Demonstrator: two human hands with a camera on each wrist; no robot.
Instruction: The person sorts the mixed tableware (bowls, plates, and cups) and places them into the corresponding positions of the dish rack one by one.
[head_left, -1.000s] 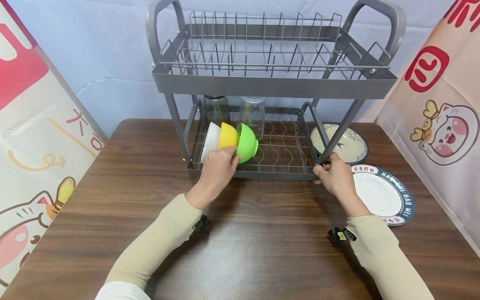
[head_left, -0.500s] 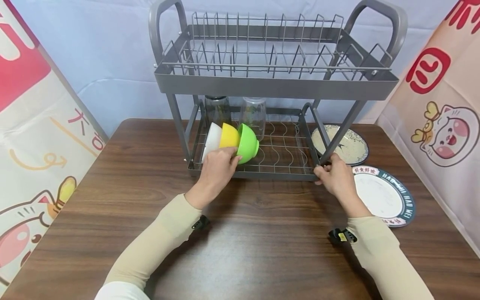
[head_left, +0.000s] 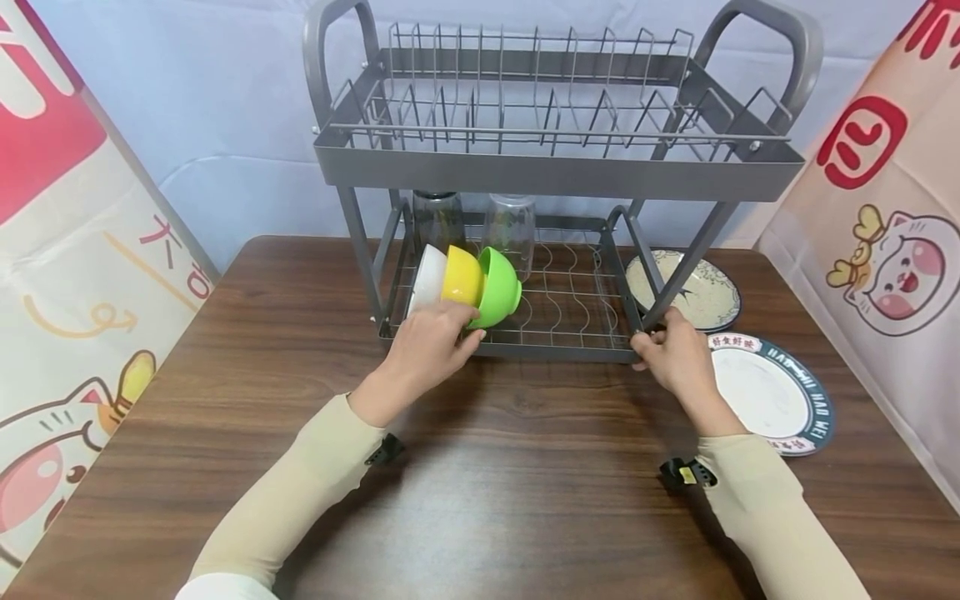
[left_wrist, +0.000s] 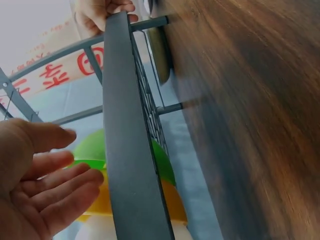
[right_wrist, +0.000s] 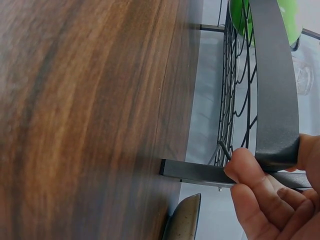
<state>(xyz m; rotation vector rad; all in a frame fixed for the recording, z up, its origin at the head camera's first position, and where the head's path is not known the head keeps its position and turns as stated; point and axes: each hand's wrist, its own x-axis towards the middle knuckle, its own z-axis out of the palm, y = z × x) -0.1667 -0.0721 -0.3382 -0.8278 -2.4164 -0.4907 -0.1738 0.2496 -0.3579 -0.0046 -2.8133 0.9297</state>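
Observation:
A grey two-tier dish rack [head_left: 555,173] stands on the wooden table. White [head_left: 427,283], yellow [head_left: 463,277] and green [head_left: 502,287] bowls lean on their sides in a row at the left of its lower tier. My left hand [head_left: 435,346] is at the front of the bowls, fingertips at the green bowl's lower edge and thumb held apart. In the left wrist view its fingers [left_wrist: 65,187] are loosely extended, with nothing gripped. My right hand [head_left: 678,354] grips the rack's lower front right corner, thumb and fingers around the frame [right_wrist: 277,100].
A dark-tinted glass [head_left: 438,221] and a clear glass [head_left: 512,225] stand behind the bowls. Right of the rack lie a beige patterned plate [head_left: 708,292] and a white plate with a green lettered rim [head_left: 757,392]. Wire dividers [head_left: 525,108] line the upper tier.
My left hand has loosened and shifted slightly left and toward me, its thumb coming away from the green bowl. The right hand keeps its grip on the rack corner.

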